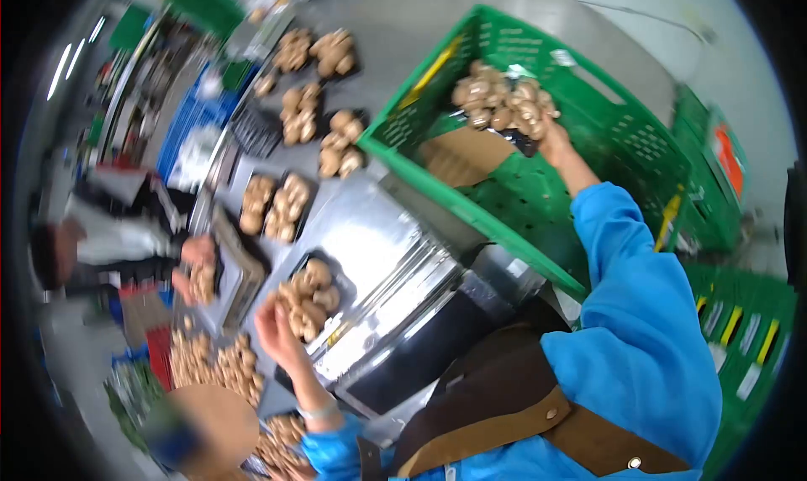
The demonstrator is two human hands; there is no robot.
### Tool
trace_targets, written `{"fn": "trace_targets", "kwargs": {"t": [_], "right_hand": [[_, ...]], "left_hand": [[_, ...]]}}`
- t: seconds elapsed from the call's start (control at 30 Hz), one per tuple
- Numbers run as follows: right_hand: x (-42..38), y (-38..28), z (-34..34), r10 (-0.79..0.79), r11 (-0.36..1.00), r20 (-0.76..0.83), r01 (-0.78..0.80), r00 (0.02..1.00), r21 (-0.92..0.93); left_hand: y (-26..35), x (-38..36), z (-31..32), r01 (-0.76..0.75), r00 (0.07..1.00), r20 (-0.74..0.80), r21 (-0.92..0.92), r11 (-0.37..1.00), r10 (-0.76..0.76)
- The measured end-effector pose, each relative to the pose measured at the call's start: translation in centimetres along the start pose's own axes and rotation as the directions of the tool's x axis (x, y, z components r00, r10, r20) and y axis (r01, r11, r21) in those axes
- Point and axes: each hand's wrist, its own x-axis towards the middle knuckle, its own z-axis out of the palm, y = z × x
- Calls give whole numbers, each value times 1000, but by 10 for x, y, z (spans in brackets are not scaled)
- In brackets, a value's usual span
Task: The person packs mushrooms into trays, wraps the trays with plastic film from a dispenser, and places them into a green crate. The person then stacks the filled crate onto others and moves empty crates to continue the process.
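Note:
My right hand (555,141) reaches into a green plastic crate (395,157) and grips the edge of a dark tray of brown mushrooms (528,107). Right against it sits another cluster of mushrooms (479,93), and a piece of cardboard (466,156) lies on the crate floor. Lower down, my left hand (282,334) has its fingers closed at the side of a second black tray of mushrooms (311,296). That tray is at the left end of a shiny metal machine top (370,220).
Several mushroom trays (300,115) stand on the steel table to the left. Across from me, a co-worker (126,237) handles mushrooms beside a box-like device (234,271). More mushrooms (214,367) lie at lower left. Stacked green crates (744,338) stand at the right.

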Motion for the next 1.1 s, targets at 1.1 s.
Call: {"fn": "trace_targets", "kwargs": {"t": [1.1], "right_hand": [[-319,81,215,176,287,778,724,604,-627]], "left_hand": [[-78,-115,-90,537,807,259,48,842,-530]]}}
